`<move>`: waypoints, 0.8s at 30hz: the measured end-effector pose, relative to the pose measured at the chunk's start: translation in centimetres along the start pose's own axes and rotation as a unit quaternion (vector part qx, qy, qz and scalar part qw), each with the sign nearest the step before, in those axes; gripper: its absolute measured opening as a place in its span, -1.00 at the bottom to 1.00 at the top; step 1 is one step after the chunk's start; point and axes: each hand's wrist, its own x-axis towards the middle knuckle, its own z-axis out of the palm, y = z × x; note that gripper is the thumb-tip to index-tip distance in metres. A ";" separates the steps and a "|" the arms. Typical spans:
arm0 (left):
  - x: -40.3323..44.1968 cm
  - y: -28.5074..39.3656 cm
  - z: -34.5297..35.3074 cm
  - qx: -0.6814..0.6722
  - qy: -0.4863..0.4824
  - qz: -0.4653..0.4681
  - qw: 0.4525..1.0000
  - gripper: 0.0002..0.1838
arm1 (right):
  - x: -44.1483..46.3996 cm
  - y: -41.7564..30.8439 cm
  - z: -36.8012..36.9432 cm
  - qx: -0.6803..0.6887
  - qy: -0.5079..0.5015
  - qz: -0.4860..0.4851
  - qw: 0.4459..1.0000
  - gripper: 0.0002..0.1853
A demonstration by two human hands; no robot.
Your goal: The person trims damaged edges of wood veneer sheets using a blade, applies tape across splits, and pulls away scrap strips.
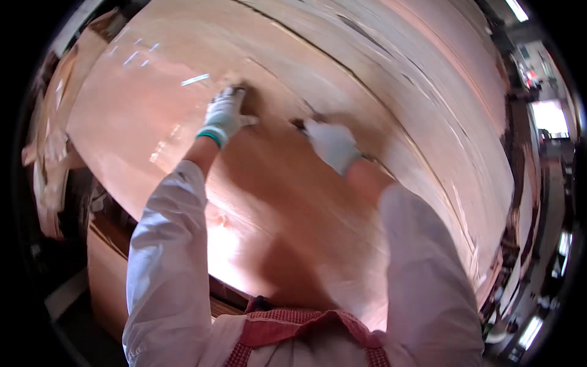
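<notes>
A broad, pale wood veneer sheet (293, 226) spreads out beneath both hands. My left hand (224, 114), in a white glove with a green cuff, lies on it with fingers stretched forward and thumb out to the side. To its right, my gloved right hand (332, 145) is blurred, its fingers curled down at a thin seam in the veneer. A small dark thing (298, 124) shows at those fingertips; its kind is unclear. Near the left hand, a shiny strip (195, 79) and a glossy patch (165, 147) lie on the surface.
Long dark gaps and split edges (367, 92) run across the veneer to the right. Ragged veneer scraps (54, 147) hang past the left edge. A brown board or box (107, 275) stands below at left. Bright windows and clutter (549, 119) show at far right.
</notes>
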 end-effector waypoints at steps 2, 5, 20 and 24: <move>0.4 0.2 -0.3 0.018 -0.029 -0.007 0.999 -0.05 | -9.8 4.5 -1.1 -0.035 -0.054 0.083 0.994 -0.87; -0.5 5.8 -0.5 0.024 -0.032 0.002 0.999 -0.32 | -17.4 7.2 -2.2 -0.053 -0.091 0.150 0.983 -0.85; -23.2 46.3 15.4 0.026 0.017 0.304 0.952 -0.47 | -44.5 17.8 -0.4 -0.081 -0.068 0.257 0.961 -0.89; -23.6 47.1 15.8 0.051 0.066 0.299 0.951 -0.48 | -59.2 21.4 0.4 -0.055 -0.053 0.318 0.945 -0.82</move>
